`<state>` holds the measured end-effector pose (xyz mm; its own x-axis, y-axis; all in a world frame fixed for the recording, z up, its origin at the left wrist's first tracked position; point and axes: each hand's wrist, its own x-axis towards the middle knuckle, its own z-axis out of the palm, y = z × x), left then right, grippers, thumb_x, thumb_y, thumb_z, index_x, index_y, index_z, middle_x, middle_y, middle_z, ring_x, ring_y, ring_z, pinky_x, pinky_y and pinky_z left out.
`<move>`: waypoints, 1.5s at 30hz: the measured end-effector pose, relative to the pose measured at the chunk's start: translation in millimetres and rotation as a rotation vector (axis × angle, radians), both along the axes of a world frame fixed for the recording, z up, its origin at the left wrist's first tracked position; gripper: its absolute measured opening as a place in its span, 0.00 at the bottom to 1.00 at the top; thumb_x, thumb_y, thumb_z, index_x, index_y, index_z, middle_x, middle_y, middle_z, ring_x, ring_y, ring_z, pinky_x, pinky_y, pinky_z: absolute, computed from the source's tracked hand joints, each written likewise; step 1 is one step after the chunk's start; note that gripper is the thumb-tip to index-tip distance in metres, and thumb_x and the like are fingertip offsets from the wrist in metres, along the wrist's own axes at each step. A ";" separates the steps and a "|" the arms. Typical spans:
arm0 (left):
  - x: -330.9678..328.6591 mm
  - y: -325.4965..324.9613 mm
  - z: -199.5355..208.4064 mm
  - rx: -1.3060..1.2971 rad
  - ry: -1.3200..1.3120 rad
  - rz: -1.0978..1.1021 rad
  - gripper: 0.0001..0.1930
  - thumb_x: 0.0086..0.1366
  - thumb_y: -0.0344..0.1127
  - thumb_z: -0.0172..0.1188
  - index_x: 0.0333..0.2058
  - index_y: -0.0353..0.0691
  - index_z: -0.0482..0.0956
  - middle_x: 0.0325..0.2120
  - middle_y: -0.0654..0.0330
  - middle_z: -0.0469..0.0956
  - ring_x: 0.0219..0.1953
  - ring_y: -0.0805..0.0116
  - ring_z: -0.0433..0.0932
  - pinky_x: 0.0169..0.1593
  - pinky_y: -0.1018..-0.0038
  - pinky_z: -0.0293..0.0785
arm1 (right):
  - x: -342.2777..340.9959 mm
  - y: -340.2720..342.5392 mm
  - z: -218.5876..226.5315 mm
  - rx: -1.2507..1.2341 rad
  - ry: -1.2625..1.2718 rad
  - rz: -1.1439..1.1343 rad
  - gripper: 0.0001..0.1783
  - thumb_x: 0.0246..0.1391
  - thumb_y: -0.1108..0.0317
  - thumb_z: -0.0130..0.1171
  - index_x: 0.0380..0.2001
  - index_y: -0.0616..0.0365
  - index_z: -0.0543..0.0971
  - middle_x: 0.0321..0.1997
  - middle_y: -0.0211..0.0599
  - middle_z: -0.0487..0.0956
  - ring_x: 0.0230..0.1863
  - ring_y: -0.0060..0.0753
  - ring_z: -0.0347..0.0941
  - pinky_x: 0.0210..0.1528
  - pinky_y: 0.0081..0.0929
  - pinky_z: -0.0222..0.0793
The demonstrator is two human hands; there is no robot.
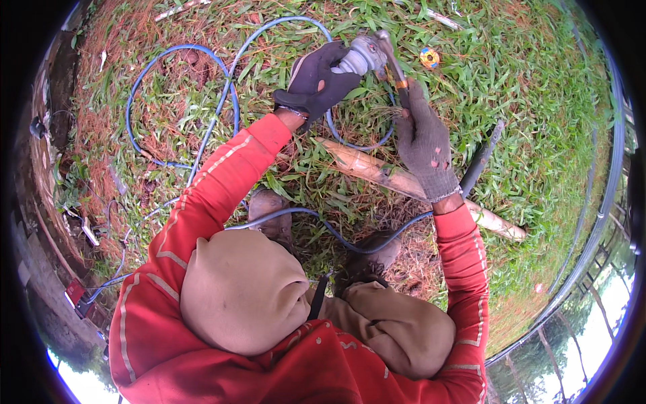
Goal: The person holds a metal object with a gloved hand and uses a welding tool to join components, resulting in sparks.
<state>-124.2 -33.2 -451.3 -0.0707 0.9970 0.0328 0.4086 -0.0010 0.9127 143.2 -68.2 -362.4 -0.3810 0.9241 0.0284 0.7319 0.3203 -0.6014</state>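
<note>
My left hand [317,79], in a dark, worn glove, is closed round a grey ribbed fitting [360,56] with a wider, dirty end. In a grey knitted glove with small holes, my right hand [425,138] grips the dark handle of what looks like a hammer [393,57]. Its metal head lies against or just over the fitting's far right end; whether they touch I cannot tell. Both hands are raised over the grass in front of my knees. A blue hose or cable [232,74] loops behind my left hand and passes below the fitting.
A small round orange, yellow and blue disc [429,58] lies in the grass right of the hammer. Below my right hand are a wooden pole [370,167] and a dark pipe [483,158]. My boots [369,259] stand near the blue line. A low wall edge [44,148] runs at left.
</note>
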 end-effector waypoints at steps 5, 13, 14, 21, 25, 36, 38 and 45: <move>0.3 -3.3 -3.5 0.002 0.095 0.003 0.34 0.60 0.47 0.79 0.61 0.32 0.86 0.62 0.41 0.85 0.63 0.47 0.87 0.67 0.59 0.83 | 0.7 3.8 3.3 -0.026 -0.014 -0.002 0.40 0.70 0.72 0.60 0.83 0.47 0.66 0.48 0.59 0.86 0.44 0.64 0.87 0.45 0.53 0.84; -2.0 -3.4 -5.3 0.016 0.128 -0.012 0.35 0.60 0.48 0.80 0.62 0.33 0.86 0.64 0.41 0.84 0.64 0.47 0.86 0.68 0.59 0.82 | 2.3 5.7 3.0 -0.054 -0.089 0.021 0.35 0.72 0.72 0.59 0.81 0.52 0.70 0.55 0.58 0.88 0.47 0.60 0.89 0.50 0.48 0.84; -4.1 -2.9 -6.9 0.017 0.125 0.003 0.35 0.60 0.48 0.80 0.62 0.33 0.86 0.64 0.41 0.84 0.64 0.47 0.86 0.68 0.59 0.82 | 0.6 3.4 3.6 0.002 -0.044 0.010 0.35 0.72 0.72 0.59 0.80 0.53 0.71 0.56 0.58 0.88 0.47 0.61 0.89 0.50 0.49 0.84; -2.1 -2.5 -3.3 -0.016 0.127 0.009 0.35 0.61 0.49 0.80 0.62 0.33 0.87 0.65 0.41 0.84 0.65 0.48 0.86 0.68 0.60 0.82 | 1.7 3.5 -3.9 0.123 0.092 0.022 0.37 0.70 0.70 0.58 0.81 0.49 0.67 0.48 0.62 0.86 0.44 0.69 0.86 0.44 0.60 0.82; -6.0 -0.6 -2.3 0.006 0.044 0.020 0.35 0.59 0.47 0.81 0.60 0.31 0.87 0.62 0.43 0.86 0.61 0.53 0.88 0.66 0.62 0.83 | 6.3 5.0 -1.2 -0.118 -0.066 -0.033 0.36 0.73 0.68 0.57 0.81 0.51 0.67 0.51 0.63 0.87 0.46 0.70 0.86 0.45 0.59 0.83; 8.4 -2.4 42.2 -0.311 -0.077 0.009 0.32 0.57 0.40 0.82 0.58 0.31 0.88 0.48 0.53 0.93 0.46 0.66 0.91 0.55 0.69 0.86 | 18.3 -14.8 -7.2 -0.060 -0.009 -0.033 0.35 0.75 0.64 0.58 0.82 0.50 0.67 0.51 0.61 0.85 0.44 0.69 0.86 0.44 0.56 0.82; 5.6 -2.1 40.6 -0.334 -0.162 0.011 0.37 0.55 0.39 0.84 0.62 0.29 0.84 0.52 0.50 0.91 0.51 0.64 0.90 0.58 0.67 0.87 | 15.5 -18.1 -6.5 -0.055 -0.007 -0.066 0.36 0.74 0.65 0.59 0.82 0.50 0.67 0.51 0.61 0.85 0.44 0.69 0.85 0.43 0.56 0.82; 9.2 -3.2 15.9 -0.230 -0.171 0.109 0.44 0.53 0.36 0.86 0.67 0.28 0.76 0.59 0.43 0.85 0.61 0.57 0.87 0.62 0.62 0.87 | 20.4 -12.7 -10.3 -0.005 0.019 -0.051 0.36 0.72 0.67 0.61 0.81 0.51 0.69 0.49 0.61 0.85 0.43 0.69 0.85 0.43 0.57 0.82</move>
